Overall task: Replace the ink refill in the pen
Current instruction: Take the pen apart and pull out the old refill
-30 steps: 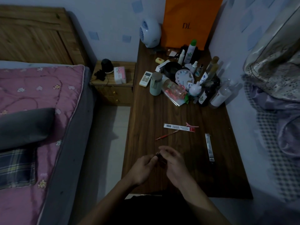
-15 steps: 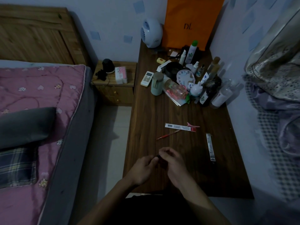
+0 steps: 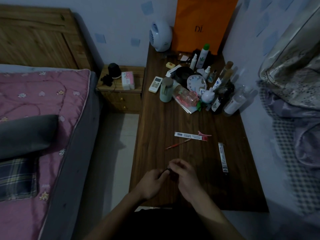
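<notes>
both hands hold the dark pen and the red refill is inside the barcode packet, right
No. In the head view the red refill lies bare on the desk, beside the barcode packet. The left hand and right hand do hold the dark pen.

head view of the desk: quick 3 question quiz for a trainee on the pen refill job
1. True or false: the red refill lies on the desk, touched by neither hand.
2. What do the left hand and right hand pinch between them? A) a small dark object B) a pair of scissors C) a coin
3. Which lies farther from the person, the barcoded packet or the red refill?
Key: 1 true; 2 A; 3 the barcoded packet.
</notes>
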Tool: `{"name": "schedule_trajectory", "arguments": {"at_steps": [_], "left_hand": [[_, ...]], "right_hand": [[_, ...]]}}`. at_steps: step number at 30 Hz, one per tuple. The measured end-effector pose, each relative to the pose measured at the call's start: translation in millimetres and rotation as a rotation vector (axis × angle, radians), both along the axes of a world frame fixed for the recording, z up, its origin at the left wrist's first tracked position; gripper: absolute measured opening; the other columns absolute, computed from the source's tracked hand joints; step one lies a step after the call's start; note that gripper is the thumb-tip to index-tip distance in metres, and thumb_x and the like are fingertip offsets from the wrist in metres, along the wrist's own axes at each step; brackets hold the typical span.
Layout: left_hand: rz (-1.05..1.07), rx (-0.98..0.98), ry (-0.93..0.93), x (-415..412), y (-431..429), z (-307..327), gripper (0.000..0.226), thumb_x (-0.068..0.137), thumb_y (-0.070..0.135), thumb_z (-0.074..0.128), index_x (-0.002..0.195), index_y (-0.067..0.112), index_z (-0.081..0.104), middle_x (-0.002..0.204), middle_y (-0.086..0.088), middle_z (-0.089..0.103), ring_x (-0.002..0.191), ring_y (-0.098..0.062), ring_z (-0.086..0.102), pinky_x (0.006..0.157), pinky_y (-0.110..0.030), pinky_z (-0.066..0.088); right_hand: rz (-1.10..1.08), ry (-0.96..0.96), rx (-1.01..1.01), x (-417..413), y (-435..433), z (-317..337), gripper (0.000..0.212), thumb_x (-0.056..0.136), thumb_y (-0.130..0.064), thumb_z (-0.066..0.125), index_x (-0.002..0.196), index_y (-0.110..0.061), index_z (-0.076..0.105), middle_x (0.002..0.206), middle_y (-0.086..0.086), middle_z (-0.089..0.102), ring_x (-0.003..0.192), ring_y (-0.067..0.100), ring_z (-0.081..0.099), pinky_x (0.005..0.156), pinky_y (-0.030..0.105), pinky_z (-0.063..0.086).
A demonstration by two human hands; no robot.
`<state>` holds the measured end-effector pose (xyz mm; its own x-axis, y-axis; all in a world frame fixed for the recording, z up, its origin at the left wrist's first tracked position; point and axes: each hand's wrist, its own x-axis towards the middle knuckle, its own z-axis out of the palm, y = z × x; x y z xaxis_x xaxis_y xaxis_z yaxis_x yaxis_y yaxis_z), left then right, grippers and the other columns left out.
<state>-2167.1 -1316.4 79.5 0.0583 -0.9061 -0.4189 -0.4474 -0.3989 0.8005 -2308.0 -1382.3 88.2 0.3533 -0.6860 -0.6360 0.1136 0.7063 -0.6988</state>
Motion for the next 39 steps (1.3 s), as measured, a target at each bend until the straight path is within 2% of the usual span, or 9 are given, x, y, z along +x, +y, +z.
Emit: {"name": "schedule_trajectory", "arguments": {"at_steps": [7,12,16,18,21,25,28,33,39], "left_hand": [[0.013,0.033,0.0,0.0,-1.4,-1.1,0.046,0.099,0.049,0.041,0.093,0.013,0.07,0.077,-0.003,0.07,0.066,-0.004,0.061,0.062,-0.024,0.044],[0.043,0.037,0.01,0.4,-3.5,0.5,0.043,0.099,0.047,0.041,0.088,0.016,0.069,0.059,0.017,0.061,0.054,0.008,0.053,0.052,-0.013,0.036],[0.039,0.02,0.002,0.6,-5.0,0.8,0.043,0.1,0.044,0.042,0.09,0.011,0.069,0.069,0.004,0.066,0.061,0.001,0.059,0.062,-0.026,0.044],[0.038,0.013,0.0,1.0,-6.0,1.0,0.045,0.1,0.044,0.041,0.092,0.009,0.069,0.081,-0.006,0.072,0.073,-0.011,0.065,0.069,-0.034,0.048],[0.035,0.012,-0.006,1.3,-6.4,0.9,0.048,0.1,0.044,0.04,0.095,0.005,0.068,0.085,-0.012,0.072,0.078,-0.02,0.067,0.073,-0.037,0.049],[0.034,0.01,0.001,0.4,-5.7,1.7,0.046,0.101,0.042,0.041,0.1,0.005,0.069,0.093,-0.015,0.074,0.09,-0.024,0.069,0.077,-0.04,0.05],[0.024,0.023,0.01,-0.3,-5.9,1.7,0.043,0.101,0.039,0.042,0.098,0.006,0.069,0.084,-0.006,0.073,0.077,-0.016,0.067,0.071,-0.033,0.048],[0.017,0.067,-0.014,-0.8,-3.1,-2.6,0.044,0.1,0.041,0.043,0.084,0.006,0.066,0.064,0.006,0.056,0.055,0.003,0.049,0.059,-0.028,0.034],[-0.022,0.086,-0.047,1.0,-2.3,-8.0,0.047,0.1,0.043,0.041,0.093,0.005,0.067,0.073,-0.004,0.063,0.068,-0.01,0.057,0.064,-0.03,0.04]], "right_hand": [[0.039,0.036,-0.018,-2.4,-1.4,-1.4,0.014,0.081,-0.006,0.077,0.072,-0.017,0.077,0.078,0.005,0.073,0.086,0.024,0.066,0.087,0.042,0.05],[0.019,-0.014,0.014,-1.9,-2.9,-0.3,0.014,0.085,-0.001,0.068,0.076,-0.011,0.073,0.078,0.008,0.069,0.082,0.025,0.065,0.082,0.041,0.048],[0.018,-0.035,0.007,2.0,-3.5,1.2,0.02,0.085,0.002,0.066,0.072,-0.013,0.072,0.075,0.006,0.067,0.079,0.023,0.062,0.074,0.035,0.046],[0.014,-0.03,-0.001,3.2,-3.8,1.0,0.021,0.084,0.001,0.068,0.072,-0.015,0.074,0.075,0.004,0.069,0.081,0.023,0.062,0.076,0.036,0.047],[0.052,-0.002,-0.004,3.0,-4.3,-1.1,0.024,0.085,-0.002,0.07,0.071,-0.019,0.077,0.075,0.002,0.072,0.084,0.022,0.065,0.082,0.038,0.049],[0.027,-0.043,0.069,4.1,-4.8,-3.9,0.016,0.079,-0.005,0.074,0.069,-0.017,0.076,0.074,0.004,0.071,0.08,0.02,0.066,0.077,0.035,0.049],[-0.039,-0.112,0.146,3.6,-4.8,-8.8,0.004,0.072,-0.007,0.074,0.074,-0.01,0.076,0.076,0.009,0.068,0.079,0.023,0.064,0.076,0.035,0.049],[-0.086,-0.126,0.16,-2.7,-8.5,-16.4,0.01,0.074,-0.006,0.069,0.084,-0.005,0.073,0.075,0.01,0.065,0.075,0.023,0.06,0.072,0.034,0.047],[-0.1,-0.087,0.154,-6.8,-10.5,-18.9,0.012,0.085,0.0,0.064,0.085,-0.006,0.075,0.075,0.009,0.067,0.072,0.021,0.061,0.068,0.032,0.047]]}}
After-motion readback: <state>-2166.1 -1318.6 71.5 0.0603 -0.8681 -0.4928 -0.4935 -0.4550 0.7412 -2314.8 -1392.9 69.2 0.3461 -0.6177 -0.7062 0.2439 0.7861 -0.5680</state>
